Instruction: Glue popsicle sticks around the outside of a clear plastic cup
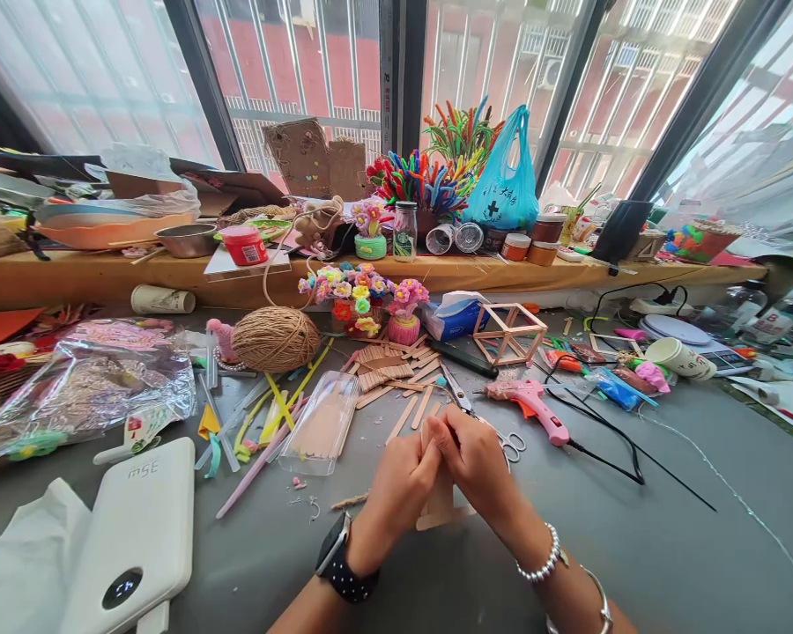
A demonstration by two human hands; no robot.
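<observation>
My left hand (406, 471) and my right hand (472, 458) meet at the middle front of the grey table, both closed on a small piece built of wooden craft sticks (440, 502). Its lower end shows between my wrists, with one stick lying crosswise; the upper part is mostly covered by my fingers. Scissors (512, 445) lie just behind my right hand. To the right rests a pink hot glue gun (532, 405) with a black cord. Loose craft sticks (403, 418) are scattered beyond my hands, near a clear plastic box of sticks (321, 427).
A stick-built cube frame (512, 333) stands behind the glue gun. A ball of twine (276, 339) and pipe-cleaner flowers (404, 308) are at the back. A white power bank (138, 528) lies front left. A crowded shelf (344, 286) runs below the windows.
</observation>
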